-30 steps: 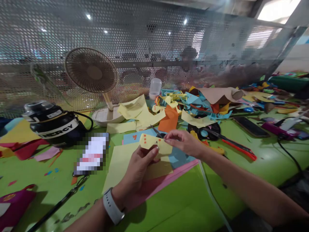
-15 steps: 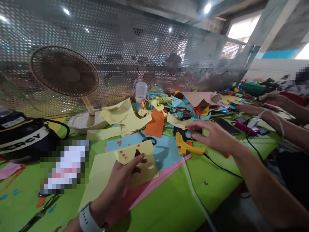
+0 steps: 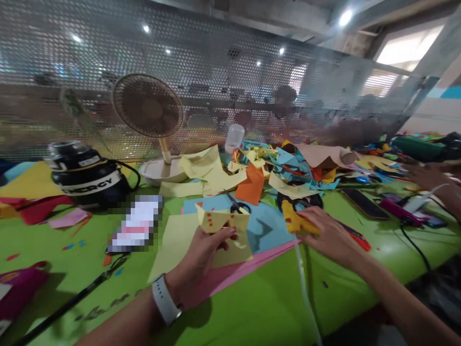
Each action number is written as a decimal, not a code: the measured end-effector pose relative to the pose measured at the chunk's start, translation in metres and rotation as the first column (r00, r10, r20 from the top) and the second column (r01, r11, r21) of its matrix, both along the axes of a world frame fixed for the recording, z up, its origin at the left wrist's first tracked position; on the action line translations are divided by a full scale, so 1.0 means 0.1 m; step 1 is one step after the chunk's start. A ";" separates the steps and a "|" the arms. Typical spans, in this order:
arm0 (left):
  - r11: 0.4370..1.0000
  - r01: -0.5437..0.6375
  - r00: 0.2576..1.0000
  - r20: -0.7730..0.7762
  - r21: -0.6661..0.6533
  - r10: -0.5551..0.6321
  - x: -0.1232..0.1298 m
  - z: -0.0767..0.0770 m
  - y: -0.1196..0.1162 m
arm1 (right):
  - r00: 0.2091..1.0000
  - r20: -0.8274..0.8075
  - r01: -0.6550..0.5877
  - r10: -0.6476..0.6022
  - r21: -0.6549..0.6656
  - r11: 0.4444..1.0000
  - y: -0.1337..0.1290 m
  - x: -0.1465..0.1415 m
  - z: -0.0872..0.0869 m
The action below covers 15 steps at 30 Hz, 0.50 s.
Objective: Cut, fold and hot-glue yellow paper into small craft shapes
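Note:
My left hand [image 3: 207, 254], with a white watch on its wrist, pinches a pale yellow paper piece [image 3: 221, 222] marked with small orange squares. Under it lie a larger yellow sheet [image 3: 167, 245], a blue sheet [image 3: 272, 218] and pink sheets [image 3: 226, 283]. My right hand [image 3: 333, 240] closes over the handle of a yellow glue gun [image 3: 291, 218]; its fingertips are partly hidden. A long whitish strip [image 3: 304, 288] runs from the gun towards the table's near edge. Dark-handled scissors [image 3: 240, 207] rest on the blue sheet, beside an orange paper piece [image 3: 250, 185].
Paper scraps [image 3: 284, 161] are heaped at the back, near a clear plastic cup [image 3: 235, 137]. A fan [image 3: 147, 105] and a black jug [image 3: 90, 178] stand left. Right are a dark phone [image 3: 363, 204], a purple power bank [image 3: 403, 211] with cables, and another person's hand [image 3: 428, 178].
My right hand has come down from above the glue gun onto its handle. My left hand still holds the yellow paper, now tilted up a little. The view has turned left.

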<state>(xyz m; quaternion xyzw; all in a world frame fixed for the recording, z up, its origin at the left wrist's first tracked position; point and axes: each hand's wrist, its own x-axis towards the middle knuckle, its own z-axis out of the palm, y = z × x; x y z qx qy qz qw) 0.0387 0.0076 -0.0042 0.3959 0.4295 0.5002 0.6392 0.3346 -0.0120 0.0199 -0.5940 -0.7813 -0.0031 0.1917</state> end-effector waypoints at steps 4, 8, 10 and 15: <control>1.000 0.003 1.000 -0.004 -0.007 -0.004 0.00 0.01 0.02 | 0.864 -0.502 0.042 -0.032 0.009 0.999 0.07 -0.07 0.12; 0.999 -0.031 0.999 0.010 -0.044 0.032 -0.02 0.02 0.05 | 0.581 -0.799 0.001 -0.159 -0.195 0.981 0.21 -0.44 0.33; 0.998 -0.053 0.998 0.035 -0.035 0.055 -0.03 0.01 0.07 | 0.470 -0.868 -0.085 -0.163 -0.228 0.970 0.26 -0.66 0.40; 0.991 -0.112 0.987 0.105 -0.078 0.120 -0.06 -0.04 0.13 | 0.448 -0.880 -0.300 -0.156 -0.312 0.902 0.28 -0.96 0.40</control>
